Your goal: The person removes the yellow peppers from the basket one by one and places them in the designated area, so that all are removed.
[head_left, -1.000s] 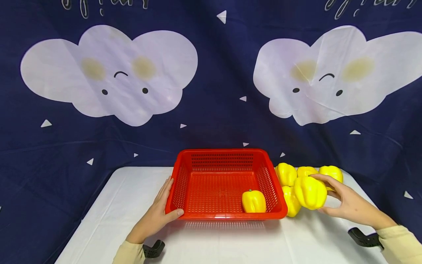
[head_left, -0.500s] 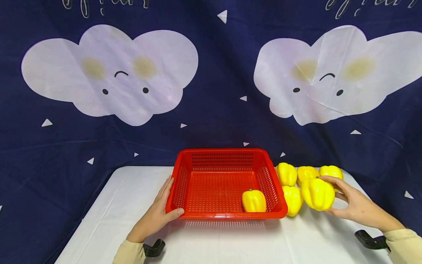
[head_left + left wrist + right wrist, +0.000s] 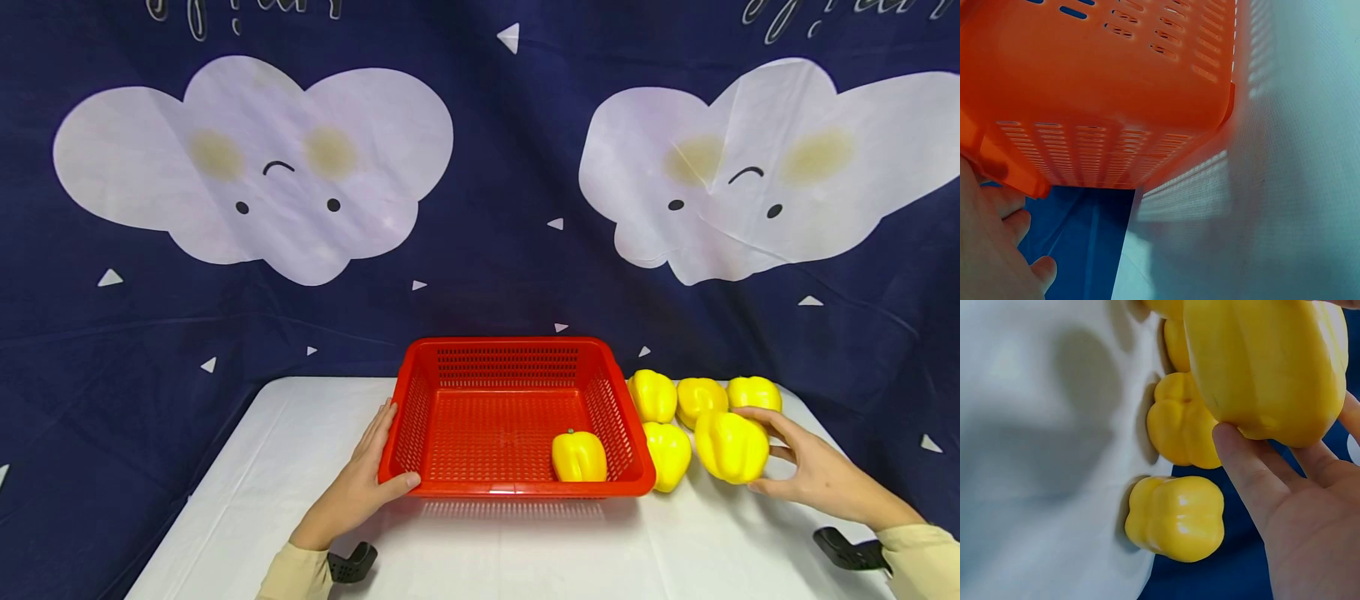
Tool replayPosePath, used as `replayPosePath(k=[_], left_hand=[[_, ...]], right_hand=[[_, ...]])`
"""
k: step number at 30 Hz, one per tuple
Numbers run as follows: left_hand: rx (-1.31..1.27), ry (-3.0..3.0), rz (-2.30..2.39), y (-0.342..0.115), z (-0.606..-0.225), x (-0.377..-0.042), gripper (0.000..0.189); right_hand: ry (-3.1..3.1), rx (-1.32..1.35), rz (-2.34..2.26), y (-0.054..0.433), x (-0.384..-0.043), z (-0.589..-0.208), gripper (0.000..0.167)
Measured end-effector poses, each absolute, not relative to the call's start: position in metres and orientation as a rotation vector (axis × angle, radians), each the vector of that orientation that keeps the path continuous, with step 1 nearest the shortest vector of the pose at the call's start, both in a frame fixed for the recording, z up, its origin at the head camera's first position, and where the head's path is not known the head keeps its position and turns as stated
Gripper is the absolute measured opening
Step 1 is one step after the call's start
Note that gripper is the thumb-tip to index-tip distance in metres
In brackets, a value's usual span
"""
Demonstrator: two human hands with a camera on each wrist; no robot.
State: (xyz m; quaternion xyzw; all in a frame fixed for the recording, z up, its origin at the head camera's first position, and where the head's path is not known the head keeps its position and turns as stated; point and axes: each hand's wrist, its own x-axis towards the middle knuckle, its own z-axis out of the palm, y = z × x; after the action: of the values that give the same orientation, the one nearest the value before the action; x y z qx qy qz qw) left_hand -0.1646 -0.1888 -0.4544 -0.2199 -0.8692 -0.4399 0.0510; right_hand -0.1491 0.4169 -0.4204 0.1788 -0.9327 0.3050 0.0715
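My right hand (image 3: 821, 483) holds a yellow bell pepper (image 3: 731, 447) between thumb and fingers, right of the red basket (image 3: 510, 490). In the right wrist view the held pepper (image 3: 1266, 369) fills the top, with fingertips at its lower end. A single yellow pepper (image 3: 579, 457) lies inside the basket, at the front right. At the basket's left side rests my left hand (image 3: 348, 500), thumb on the front corner of the rim and fingers extended along the outer wall. The left wrist view shows its fingertips beside the rim of the perforated basket (image 3: 1104, 75).
Several more yellow peppers stand right of the basket, among them a near one (image 3: 667, 457) close to its wall and a far right one (image 3: 753, 393). They sit on a white-covered table (image 3: 517, 554). Behind it hangs a dark blue cloth (image 3: 510, 275) with cloud prints.
My right hand has shifted right and slightly toward me with the pepper, uncovering more of the peppers behind and beside it. The left hand and the basket have stayed in place.
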Motion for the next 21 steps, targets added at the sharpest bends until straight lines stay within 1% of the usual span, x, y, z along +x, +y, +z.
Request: replayPosePath(k=[11,21], left_hand=[[-0.665,-2.650,-1.334,-0.190,-0.455,-0.165,0.104],[-0.671,-2.650,-1.341,-0.190,-0.455,-0.165,0.105]], right_hand=[[-2.862,0.538,0.923,0.421,-0.152,-0.431,0.091],[-2.950,0.489,0.904,0.419,-0.154,-0.437,0.093]])
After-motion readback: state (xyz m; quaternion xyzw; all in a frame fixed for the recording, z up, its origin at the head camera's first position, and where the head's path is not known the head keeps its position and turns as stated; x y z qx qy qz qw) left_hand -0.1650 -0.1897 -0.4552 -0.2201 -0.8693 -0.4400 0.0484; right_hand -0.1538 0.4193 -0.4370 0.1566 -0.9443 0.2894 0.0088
